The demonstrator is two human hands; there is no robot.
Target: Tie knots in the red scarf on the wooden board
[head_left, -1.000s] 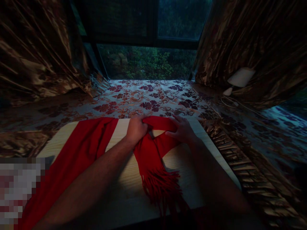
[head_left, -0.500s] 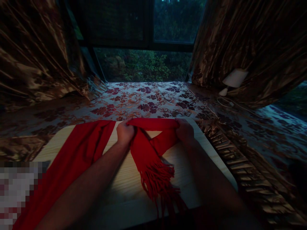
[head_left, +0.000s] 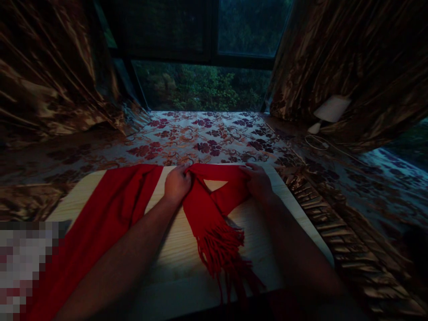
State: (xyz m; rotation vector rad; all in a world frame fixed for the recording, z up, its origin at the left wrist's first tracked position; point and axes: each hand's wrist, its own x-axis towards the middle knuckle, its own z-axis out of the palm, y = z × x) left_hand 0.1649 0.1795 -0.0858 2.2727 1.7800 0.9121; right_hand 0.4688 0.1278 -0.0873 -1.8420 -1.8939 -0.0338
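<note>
A red fringed scarf (head_left: 203, 209) lies looped on a pale wooden table (head_left: 180, 267), its two ends crossing below a small triangular gap. My left hand (head_left: 177, 182) is closed on the loop's upper left corner, thumb along the far edge. At the upper right corner, my right hand (head_left: 261, 183) grips the same scarf, its fingers partly hidden by the fabric and the dim light. The fringe hangs toward the table's near edge. To the left, under and beside my left forearm, a wide red cloth (head_left: 110, 205) stretches from the far edge toward me.
Beyond the table spreads a floral-covered ledge (head_left: 207, 133) below a window (head_left: 247, 26). A small white lamp (head_left: 332, 109) with a looped cord stands at the right. Heavy patterned curtains (head_left: 50, 67) hang on both sides. The lower left corner is pixelated.
My left hand has shifted slightly right, toward my right hand, so the loop's top span is shorter. Both hands keep hold of the scarf. The view has moved a little.
</note>
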